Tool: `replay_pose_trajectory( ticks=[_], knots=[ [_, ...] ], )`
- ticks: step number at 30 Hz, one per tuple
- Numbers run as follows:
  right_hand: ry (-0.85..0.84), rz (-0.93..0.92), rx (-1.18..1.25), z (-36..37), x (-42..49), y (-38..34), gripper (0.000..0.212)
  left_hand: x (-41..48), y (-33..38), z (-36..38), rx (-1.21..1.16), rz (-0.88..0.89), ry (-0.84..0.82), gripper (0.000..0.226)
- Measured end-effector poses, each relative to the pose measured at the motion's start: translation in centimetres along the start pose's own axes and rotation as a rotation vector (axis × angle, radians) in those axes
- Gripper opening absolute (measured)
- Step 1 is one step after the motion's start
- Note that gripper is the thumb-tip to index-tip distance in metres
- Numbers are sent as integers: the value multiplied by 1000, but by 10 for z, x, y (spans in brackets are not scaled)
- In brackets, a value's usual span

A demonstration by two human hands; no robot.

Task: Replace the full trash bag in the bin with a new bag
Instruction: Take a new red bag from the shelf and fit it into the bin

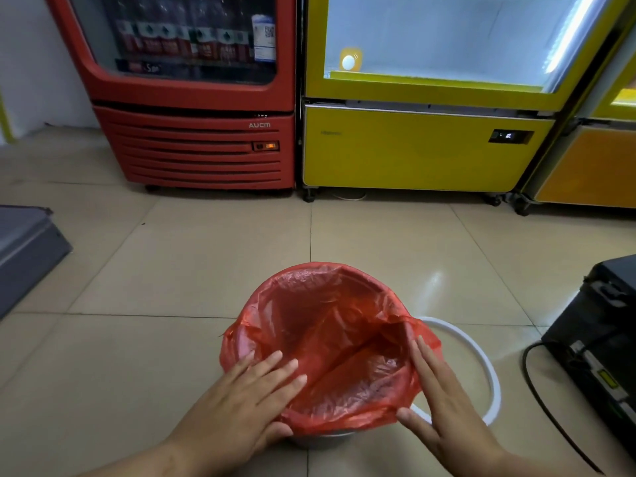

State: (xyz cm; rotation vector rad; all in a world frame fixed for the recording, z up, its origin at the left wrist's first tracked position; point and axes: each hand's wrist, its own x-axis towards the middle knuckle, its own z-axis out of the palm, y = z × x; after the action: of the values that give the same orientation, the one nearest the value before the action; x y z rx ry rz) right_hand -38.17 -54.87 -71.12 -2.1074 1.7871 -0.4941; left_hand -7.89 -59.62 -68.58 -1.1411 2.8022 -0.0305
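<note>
- The bag point(330, 339) was thin red plastic film, half see-through, crinkled, and shiny along its folds.
- The ring point(481, 359) beside it looked like smooth white plastic with a soft sheen.
- The floor tiles point(206, 256) were beige, smooth and glossy, with a bright patch of glare on them.
- The red fridge point(196, 149) had a ribbed, plastic-looking grille with a dull sheen, under a glass door.
- The yellow fridge point(413, 149) had a smooth, satin panel below its glass.
- The black case point(602, 321) looked hard and mostly matt.

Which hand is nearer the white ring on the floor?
Right. The right hand lies flat on the red bag's edge beside the ring; the left hand presses the bag's opposite side.
</note>
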Motion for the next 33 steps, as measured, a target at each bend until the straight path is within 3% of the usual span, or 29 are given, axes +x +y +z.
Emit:
replay_pose_trajectory(
  ticks=[2,4,6,8,10,14,22,28,33],
  knots=[
    [100,-209,-90,-16,13,-4,78,0,2,-8,-15,-23,-31,61],
    [45,-372,-255,-36,34,-11,67,3,5,-16,-42,-30,-45,61],
    [-123,-457,-407,-45,53,-17,59,9,9,-22,-70,-17,-44,60],
    [-365,-432,-421,-40,63,-16,54,14,15,-21,-95,32,-15,57],
    [-493,-459,-450,-34,61,-11,55,15,21,-17,-125,94,0,52],
    [-321,-604,-549,-31,40,-6,67,13,24,-3,-170,200,67,45],
    [4,-621,-516,-8,33,2,43,16,13,14,-65,231,349,38],
    [-93,-632,-478,-16,22,12,62,1,8,31,58,239,347,48],
    [-13,-647,-273,-30,36,-4,55,2,8,12,-200,221,427,43]
  ],
)
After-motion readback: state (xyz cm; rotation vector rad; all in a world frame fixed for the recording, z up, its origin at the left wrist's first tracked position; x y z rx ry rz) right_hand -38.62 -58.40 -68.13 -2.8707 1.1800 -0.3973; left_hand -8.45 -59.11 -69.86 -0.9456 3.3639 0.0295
